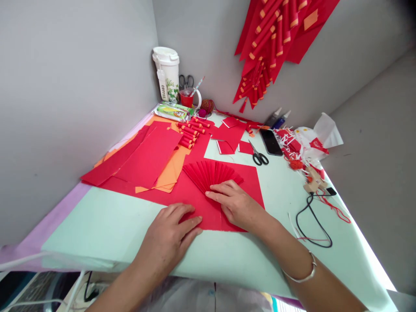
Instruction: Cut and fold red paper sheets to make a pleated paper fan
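A: How should the pleating in hand be done well?

B: The red paper sheet (195, 197) is lying flat on the pale green surface (107, 229), near its front edge, with the pleated fan (211, 173) already formed at its far half. The left hand (170, 236) is laid flat on the near left corner, fingers (188, 225) together and extended, pinning the sheet rather than gripping it. The right hand (235, 203) is pressed at the base of the pleats, fingers close together and bent at the tips; whether a fold is pinched between them cannot be told, since it is hidden under the hand. Each new fold would best be kept the same width as those already made, creased along its whole length, and the gathered base held down so the finished pleats are not released.

A: Which way is the fan pointed, and where does its long axis run?

B: The ribs are spread away from the person, toward the scissors (260, 156) and the phone (271, 141), from a gathered point under the right hand. The half-circle's straight edge, its long axis, seems to run roughly left to right across the sheet, slightly tilted. The unfolded part is left nearest the person.

A: What lies beside it?

B: Loose red sheets (143, 158) and orange paper (172, 171) are overlapped at the left, touching the sheet's far edge.
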Demonstrator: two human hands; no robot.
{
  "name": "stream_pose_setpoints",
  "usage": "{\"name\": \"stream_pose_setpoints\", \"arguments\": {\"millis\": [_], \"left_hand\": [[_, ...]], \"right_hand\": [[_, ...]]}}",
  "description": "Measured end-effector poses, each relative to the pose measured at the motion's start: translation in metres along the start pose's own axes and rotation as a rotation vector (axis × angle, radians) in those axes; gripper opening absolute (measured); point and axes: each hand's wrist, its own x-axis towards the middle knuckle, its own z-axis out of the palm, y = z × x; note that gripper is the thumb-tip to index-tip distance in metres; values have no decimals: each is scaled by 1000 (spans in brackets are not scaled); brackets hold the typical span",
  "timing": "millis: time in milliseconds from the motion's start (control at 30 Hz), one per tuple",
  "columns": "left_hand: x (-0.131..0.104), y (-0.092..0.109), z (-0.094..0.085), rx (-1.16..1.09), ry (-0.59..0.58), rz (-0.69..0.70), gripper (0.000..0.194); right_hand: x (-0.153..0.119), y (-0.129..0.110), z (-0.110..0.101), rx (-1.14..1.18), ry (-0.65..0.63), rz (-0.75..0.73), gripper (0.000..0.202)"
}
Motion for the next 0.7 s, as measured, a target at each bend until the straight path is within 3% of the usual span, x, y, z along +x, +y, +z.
{"name": "stream_pose_setpoints", "arguments": {"millis": [700], "left_hand": [[-3,0,1,4,26,-1,16]], "right_hand": [[0,-1,5,-28,46,-12,49]]}}
